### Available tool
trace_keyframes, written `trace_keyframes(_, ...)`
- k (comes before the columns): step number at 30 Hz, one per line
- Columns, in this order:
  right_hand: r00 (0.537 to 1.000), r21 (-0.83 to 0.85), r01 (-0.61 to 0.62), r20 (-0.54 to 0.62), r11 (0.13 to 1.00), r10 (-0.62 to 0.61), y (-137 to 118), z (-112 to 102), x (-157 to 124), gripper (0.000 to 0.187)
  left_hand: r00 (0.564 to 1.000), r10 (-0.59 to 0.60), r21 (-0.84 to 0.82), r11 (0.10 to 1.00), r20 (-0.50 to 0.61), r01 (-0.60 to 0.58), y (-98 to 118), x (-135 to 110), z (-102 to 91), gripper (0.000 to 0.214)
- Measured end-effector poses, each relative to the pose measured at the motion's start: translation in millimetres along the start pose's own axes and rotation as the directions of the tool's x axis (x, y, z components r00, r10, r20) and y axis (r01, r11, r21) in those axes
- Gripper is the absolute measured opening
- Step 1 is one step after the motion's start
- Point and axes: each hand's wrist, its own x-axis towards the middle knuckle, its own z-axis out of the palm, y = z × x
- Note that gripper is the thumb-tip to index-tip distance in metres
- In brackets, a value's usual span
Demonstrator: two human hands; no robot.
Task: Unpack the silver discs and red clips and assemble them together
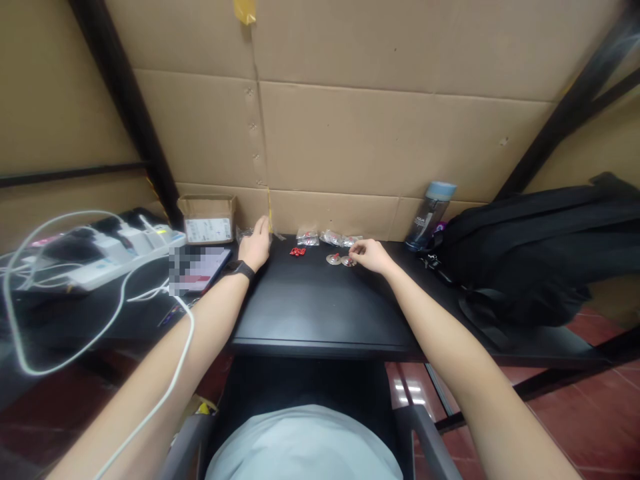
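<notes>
- Discs (332, 260): two, side by side on the table (320, 303).
- Right hand (371, 255): fingertips at the right-hand disc; cannot tell if pinching.
- Red parts (298, 252): left of them.
- Left hand (255, 248): near the box (208, 227); cannot tell its grip.
- Bags (307, 237): behind.

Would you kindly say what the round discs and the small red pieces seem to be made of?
Round discs: probably shiny metal, judging by their silvery look, though clear plastic is possible.
Small red pieces: glossy, perhaps plastic, given bright highlights; too small to be sure.
</notes>
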Motion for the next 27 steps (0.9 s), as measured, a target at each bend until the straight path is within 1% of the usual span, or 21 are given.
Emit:
trace_keyframes(5,1.0,0.011,-0.006,0.011,1.0,0.005,-1,0,-1,0.007,0.996,-0.079,0.01,0.997,0.04,0.079,2,0,-5.0,0.104)
trace_keyframes(7,1.0,0.001,-0.003,0.008,1.0,0.003,-3,-1,-1,0.007,0.994,-0.092,0.014,0.996,0.058,0.092,3,0,-7.0,0.106)
trace_keyframes(10,1.0,-0.022,0.001,0.005,1.0,-0.001,-4,-1,-1,0.006,0.995,-0.076,0.016,0.997,0.057,0.076,4,-1,-8.7,0.104)
trace_keyframes(16,1.0,-0.02,0.002,0.006,1.0,-0.002,-6,-2,-1,0.006,0.999,-0.046,-0.004,0.999,-0.025,0.046,9,-5,-14.9,0.09)
trace_keyframes(19,1.0,-0.014,-0.001,0.0,1.0,0.001,-7,-3,-2,0.007,0.995,-0.057,-0.053,0.997,-0.084,0.053,13,-6,-23.9,0.085)
trace_keyframes(21,1.0,-0.01,-0.006,-0.001,1.0,0.006,-8,-4,-2,0.008,0.99,-0.063,-0.103,0.993,-0.129,0.05,15,-6,-33.3,0.081)
trace_keyframes(24,1.0,-0.002,-0.01,-0.006,1.0,0.01,-10,-5,-3,0.009,0.974,-0.025,-0.21,0.977,-0.225,-0.023,17,-10,-51.5,0.068)
trace_keyframes(27,0.999,-0.017,-0.006,-0.038,1.0,0.005,-10,-7,-3,0.009,0.947,0.071,-0.327,0.928,-0.313,-0.178,24,-18,-69.0,0.058)
